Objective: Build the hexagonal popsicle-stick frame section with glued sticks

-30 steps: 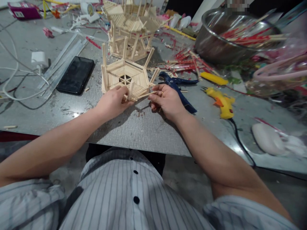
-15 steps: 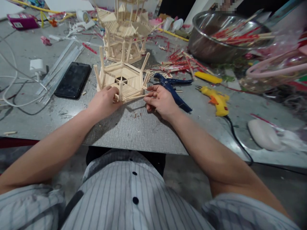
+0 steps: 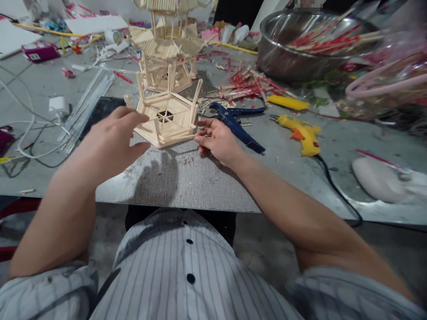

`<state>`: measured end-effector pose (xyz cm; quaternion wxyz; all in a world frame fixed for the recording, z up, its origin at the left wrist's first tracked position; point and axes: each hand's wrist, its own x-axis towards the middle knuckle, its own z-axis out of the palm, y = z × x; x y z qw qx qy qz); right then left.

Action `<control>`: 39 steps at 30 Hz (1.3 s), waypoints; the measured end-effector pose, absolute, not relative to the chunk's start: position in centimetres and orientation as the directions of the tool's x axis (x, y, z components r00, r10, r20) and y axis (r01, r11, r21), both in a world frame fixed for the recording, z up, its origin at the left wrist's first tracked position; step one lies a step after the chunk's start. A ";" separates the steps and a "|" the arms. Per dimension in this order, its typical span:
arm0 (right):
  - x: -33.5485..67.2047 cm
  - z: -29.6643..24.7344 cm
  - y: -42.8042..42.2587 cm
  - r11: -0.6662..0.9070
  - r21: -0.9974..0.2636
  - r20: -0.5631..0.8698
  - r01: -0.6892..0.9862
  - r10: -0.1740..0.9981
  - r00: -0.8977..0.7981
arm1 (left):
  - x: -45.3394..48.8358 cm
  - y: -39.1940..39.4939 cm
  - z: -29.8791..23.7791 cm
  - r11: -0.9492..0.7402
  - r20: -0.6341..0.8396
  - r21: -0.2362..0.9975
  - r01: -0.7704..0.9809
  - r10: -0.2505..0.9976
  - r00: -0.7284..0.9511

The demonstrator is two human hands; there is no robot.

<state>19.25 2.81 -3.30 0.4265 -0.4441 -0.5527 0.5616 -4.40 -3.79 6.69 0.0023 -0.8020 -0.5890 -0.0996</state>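
Note:
A hexagonal frame of thin wooden sticks (image 3: 173, 126), with short posts standing up at its corners, lies on the grey table (image 3: 187, 178) in front of me. My right hand (image 3: 215, 141) rests on the table at the frame's near right corner, fingers pinched on the end of a thin wooden stick along its front edge. Raised above the table just left of the frame, my left hand (image 3: 111, 140) has loosely spread fingers and holds nothing. Behind the frame stands a taller tiered stick tower (image 3: 167, 49).
Blue pliers (image 3: 235, 122) and a yellow glue gun (image 3: 305, 133) with a black cord lie right of my right hand. A black phone (image 3: 100, 111), a white charger (image 3: 57, 105) and cables lie left. At the back right is a steel bowl (image 3: 287, 62) of red sticks.
My left hand has let go of the frame's near left side and lifted up and to the left. The right hand stays pinched at the frame's right corner. The view has tilted slightly.

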 end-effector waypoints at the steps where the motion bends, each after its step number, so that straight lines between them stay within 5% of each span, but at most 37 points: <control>1: 19.2 -3.2 2.8 -0.023 -1.000 -0.024 0.008 0.971 -0.240 | -3.9 -4.0 7.6 -0.302 0.186 0.083 0.950 0.941 0.283; 12: 19.0 -3.4 3.6 0.040 -0.999 0.036 0.012 0.976 -0.214 | 4.9 0.8 8.6 -0.483 -0.081 -0.261 0.836 0.874 0.480; 39: 19.5 -3.3 3.4 0.052 -0.999 0.052 -0.006 0.978 -0.203 | 3.8 2.9 5.8 -0.491 -0.033 -0.159 0.857 0.870 0.492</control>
